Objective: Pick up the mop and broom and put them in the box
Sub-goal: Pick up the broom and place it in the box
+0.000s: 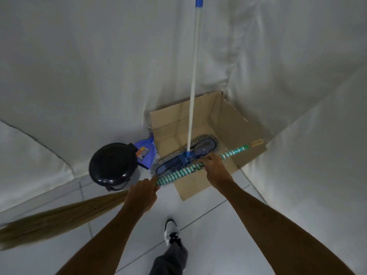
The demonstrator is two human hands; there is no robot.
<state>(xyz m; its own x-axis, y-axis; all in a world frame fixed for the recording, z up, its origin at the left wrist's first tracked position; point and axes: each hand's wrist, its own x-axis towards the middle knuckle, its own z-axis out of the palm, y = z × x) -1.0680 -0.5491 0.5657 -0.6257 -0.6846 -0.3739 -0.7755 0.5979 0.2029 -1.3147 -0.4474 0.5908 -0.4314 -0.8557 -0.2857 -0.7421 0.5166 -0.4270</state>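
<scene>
An open cardboard box (230, 124) sits on the floor in the corner. The mop (193, 80) stands in it, its blue flat head across the box floor and its white pole leaning up against the sheeted wall. I hold the broom (178, 173) level above the box's front edge. Its green-and-white striped handle points right, and its tan bristles trail off to the lower left. My left hand (143, 193) grips the handle near the bristles. My right hand (216, 165) grips it further along, above the box.
A black lidded bin (112, 163) stands left of the box, with a blue dustpan (146, 153) between them. White sheets cover the walls on both sides. The floor is pale tile. My shoe (171, 232) and trouser leg are at the bottom centre.
</scene>
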